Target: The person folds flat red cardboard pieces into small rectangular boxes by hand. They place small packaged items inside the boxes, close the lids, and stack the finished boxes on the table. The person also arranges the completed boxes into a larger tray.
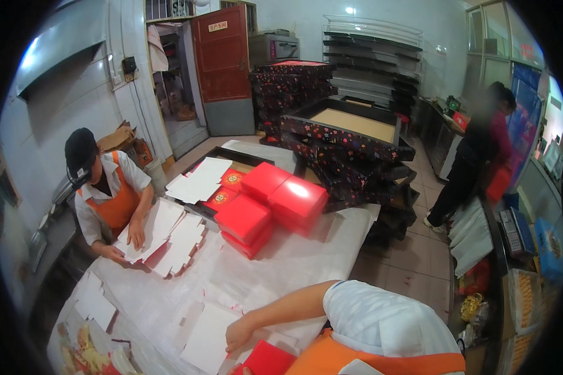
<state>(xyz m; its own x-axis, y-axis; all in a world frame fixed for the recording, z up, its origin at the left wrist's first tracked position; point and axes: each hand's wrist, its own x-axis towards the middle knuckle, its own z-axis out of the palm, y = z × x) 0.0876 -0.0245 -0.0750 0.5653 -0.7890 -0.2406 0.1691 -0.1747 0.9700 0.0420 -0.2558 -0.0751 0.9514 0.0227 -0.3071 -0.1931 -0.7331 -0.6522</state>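
Observation:
My right hand [238,335] reaches across the near side of the covered table, its fingers bent together at the edge of a flat white cardboard box blank [201,337]. At the lower edge, only some fingertips of my left hand [242,371] show, against a red box [268,360]; the rest of that hand is cut off. Farther up the table, several finished red boxes [244,219] stand stacked. Left of them, a co-worker in an orange apron has both hands [134,236] on white box blanks [159,228].
A black tray [191,203] with red printed pieces and white blanks lies behind the boxes. Tall stacks of dark flowered trays [331,140] stand beyond the table. Clear plastic wrapping [116,359] lies at the near left. Another person [481,150] stands by the right-hand counter.

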